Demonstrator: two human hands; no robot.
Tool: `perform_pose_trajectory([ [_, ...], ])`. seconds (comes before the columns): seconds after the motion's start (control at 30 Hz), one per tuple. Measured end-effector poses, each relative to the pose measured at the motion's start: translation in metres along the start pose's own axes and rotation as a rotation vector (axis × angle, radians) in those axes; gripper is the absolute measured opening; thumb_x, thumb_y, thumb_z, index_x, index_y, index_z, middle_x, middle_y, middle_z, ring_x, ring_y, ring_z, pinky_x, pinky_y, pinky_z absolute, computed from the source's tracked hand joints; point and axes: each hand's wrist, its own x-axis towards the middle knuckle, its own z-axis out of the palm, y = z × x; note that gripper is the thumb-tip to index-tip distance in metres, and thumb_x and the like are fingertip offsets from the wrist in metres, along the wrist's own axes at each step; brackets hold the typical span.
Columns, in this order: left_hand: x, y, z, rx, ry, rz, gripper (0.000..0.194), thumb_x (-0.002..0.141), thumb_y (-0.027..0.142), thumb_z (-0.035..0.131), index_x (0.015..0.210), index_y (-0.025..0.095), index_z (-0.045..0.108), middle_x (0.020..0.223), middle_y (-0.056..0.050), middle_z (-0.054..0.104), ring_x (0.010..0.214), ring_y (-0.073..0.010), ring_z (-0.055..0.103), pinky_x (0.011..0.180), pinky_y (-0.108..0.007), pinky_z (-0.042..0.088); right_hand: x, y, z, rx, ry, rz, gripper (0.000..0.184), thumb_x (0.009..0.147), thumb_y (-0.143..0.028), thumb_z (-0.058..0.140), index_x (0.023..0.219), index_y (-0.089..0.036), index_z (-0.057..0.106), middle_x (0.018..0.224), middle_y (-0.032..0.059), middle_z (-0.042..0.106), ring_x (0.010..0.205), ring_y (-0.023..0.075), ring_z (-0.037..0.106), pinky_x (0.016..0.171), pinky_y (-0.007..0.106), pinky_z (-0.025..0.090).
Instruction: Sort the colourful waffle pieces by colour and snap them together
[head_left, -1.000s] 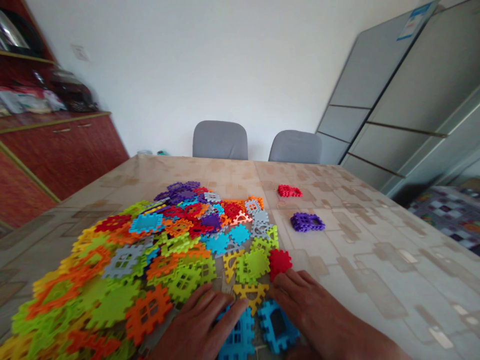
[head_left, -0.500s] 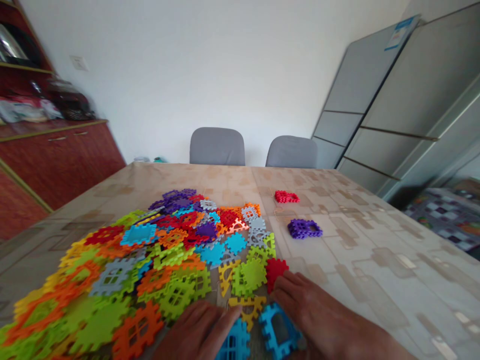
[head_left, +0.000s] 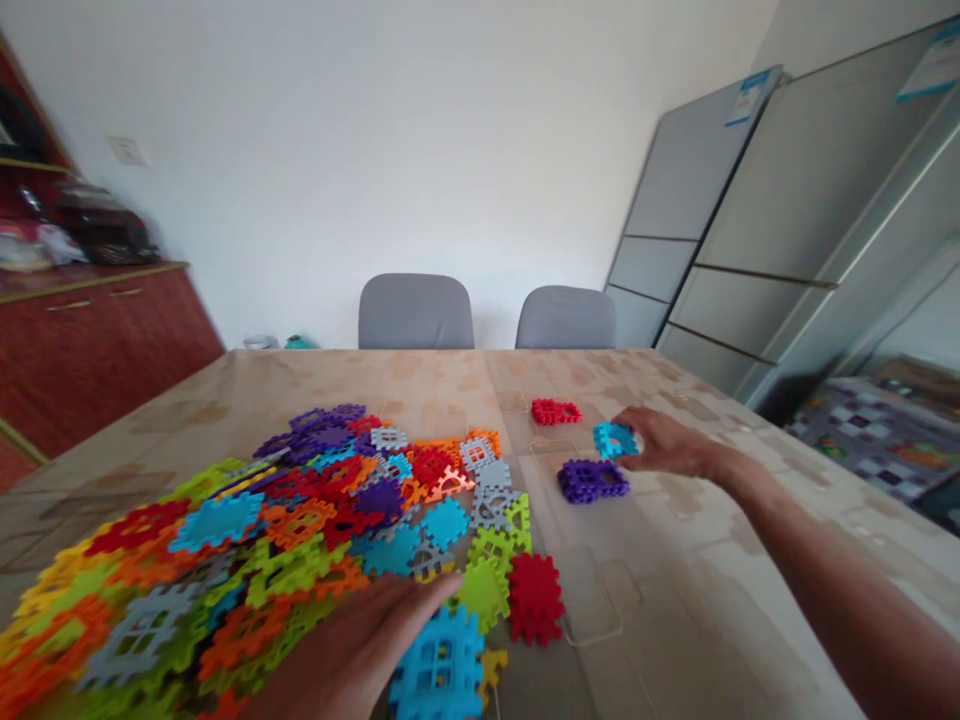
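Note:
At the far right of the table my right hand (head_left: 660, 440) grips a blue toothed building piece (head_left: 613, 440) by its right edge. That piece is just behind a stack of purple pieces (head_left: 592, 481) and right of a stack of red pieces (head_left: 556, 411). Near the front edge my left hand (head_left: 360, 640) is at a blue window piece (head_left: 439, 665), its thumb along the top edge; the other fingers are hidden. A yellow piece (head_left: 492, 672) shows partly behind the window piece. Beside it lie a green piece (head_left: 484, 592) and a red square piece (head_left: 535, 598).
A wide heap of mixed toothed pieces (head_left: 300, 530) covers the table's left half. A patterned cloth (head_left: 697, 570) covers the table. Two grey chairs (head_left: 416, 310) stand behind it, with a grey cabinet (head_left: 675, 190) to the right and a red-brown sideboard (head_left: 97, 330) to the left.
My right hand has moved from the front of the table to the far right, carrying a blue piece. My left hand stays near the front, with the blue window piece now showing more fully.

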Motion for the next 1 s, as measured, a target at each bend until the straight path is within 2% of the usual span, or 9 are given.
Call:
perform_pose_trajectory([
  [0.13,0.032,0.002,-0.019,0.022,-0.06,-0.091,0.089,0.071,0.022,0.07,0.153,0.038,0.04,0.14,-0.001,0.066,0.116,-0.0266,0.071,0.095,-0.036,0.06,0.03,0.042,0.012,-0.027,-0.051,0.092,0.027,0.089,-0.034,0.073,0.108,-0.016,0.068,0.108,0.0085,0.069,0.096,0.024,0.066,0.088,0.041,0.053],
  [0.2,0.053,0.003,-0.026,-0.005,-0.085,-0.151,0.083,0.07,0.02,0.071,0.149,0.034,0.047,0.142,-0.002,0.064,0.121,-0.0272,0.068,0.1,-0.037,0.057,0.039,0.057,0.019,-0.036,-0.078,0.13,0.026,0.096,-0.037,0.067,0.113,-0.017,0.066,0.114,0.0068,0.068,0.099,0.0233,0.066,0.089,0.044,0.055],
  [0.3,0.088,-0.003,-0.027,-0.067,-0.113,-0.257,0.073,0.074,0.021,0.069,0.145,0.028,0.053,0.145,-0.006,0.062,0.129,-0.0274,0.062,0.107,-0.04,0.051,0.047,0.072,0.027,-0.039,-0.112,0.173,0.026,0.099,-0.035,0.065,0.119,-0.018,0.066,0.121,0.0075,0.067,0.104,0.0241,0.066,0.09,0.045,0.056],
  [0.47,0.14,-0.024,-0.017,-0.182,-0.123,-0.313,0.071,0.075,0.022,0.068,0.144,0.022,0.054,0.146,-0.009,0.06,0.132,-0.0279,0.058,0.112,-0.04,0.045,0.062,0.089,0.037,-0.027,-0.162,0.225,0.029,0.1,-0.034,0.065,0.123,-0.018,0.064,0.126,0.0089,0.065,0.106,0.0244,0.066,0.09,0.045,0.057],
  [0.63,0.175,-0.038,-0.003,-0.201,-0.1,-0.289,0.066,0.077,0.027,0.071,0.141,0.02,0.057,0.142,-0.009,0.063,0.129,-0.0299,0.06,0.111,-0.039,0.044,0.078,0.105,0.039,-0.023,-0.178,0.233,0.03,0.099,-0.033,0.065,0.125,-0.018,0.063,0.128,0.0095,0.064,0.109,0.0254,0.065,0.092,0.047,0.057],
  [0.8,0.201,-0.044,0.012,-0.211,-0.112,-0.274,0.067,0.076,0.026,0.073,0.141,0.02,0.056,0.14,-0.009,0.065,0.126,-0.0282,0.063,0.107,-0.036,0.047,0.095,0.119,0.035,-0.011,-0.185,0.217,0.03,0.099,-0.034,0.065,0.125,-0.018,0.063,0.129,0.0095,0.064,0.109,0.0253,0.066,0.091,0.047,0.057],
  [1.0,0.217,-0.045,0.022,-0.174,-0.123,-0.268,0.07,0.076,0.023,0.078,0.142,0.017,0.055,0.141,-0.014,0.064,0.128,-0.0304,0.061,0.108,-0.039,0.046,0.108,0.126,0.035,0.021,-0.199,0.209,0.032,0.099,-0.033,0.065,0.127,-0.018,0.062,0.131,0.0099,0.063,0.111,0.0261,0.065,0.093,0.048,0.056],
])
